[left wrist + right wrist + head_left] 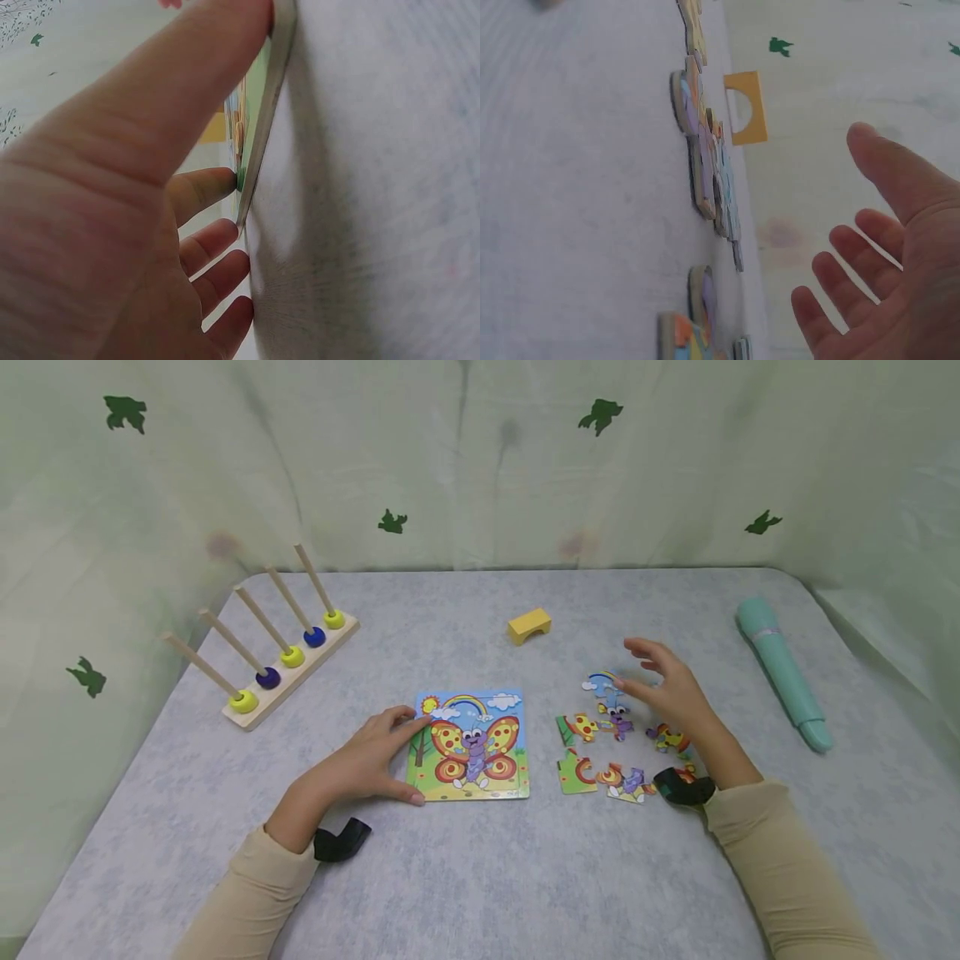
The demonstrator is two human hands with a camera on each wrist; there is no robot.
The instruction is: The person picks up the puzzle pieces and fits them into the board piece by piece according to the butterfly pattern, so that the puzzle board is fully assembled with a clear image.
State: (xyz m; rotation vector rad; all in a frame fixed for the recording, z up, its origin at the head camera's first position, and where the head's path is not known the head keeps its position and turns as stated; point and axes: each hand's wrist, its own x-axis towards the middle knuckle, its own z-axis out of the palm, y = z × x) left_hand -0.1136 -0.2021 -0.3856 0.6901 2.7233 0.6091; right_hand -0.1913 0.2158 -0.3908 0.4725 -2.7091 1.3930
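A square puzzle board (468, 752) with a purple butterfly, sun and rainbow lies flat at the table's middle. My left hand (367, 756) rests at its left side, thumb on the lower-left corner and index finger on the upper part; the left wrist view shows the thumb (187, 67) along the board's edge. To the right lie several loose jigsaw pieces, including a rainbow piece (600, 682), a face piece (618, 720) and a green corner piece (576, 773). Over them hovers my right hand (667, 689), fingers spread and holding nothing, thumb tip overlapping the rainbow piece in the head view.
A yellow arch block (529, 625) stands behind the board. At the back left is a wooden peg stand (292, 681) with yellow and blue beads. A teal folded umbrella-like case (783, 668) lies far right. Behind the table hangs a pale curtain (480, 460).
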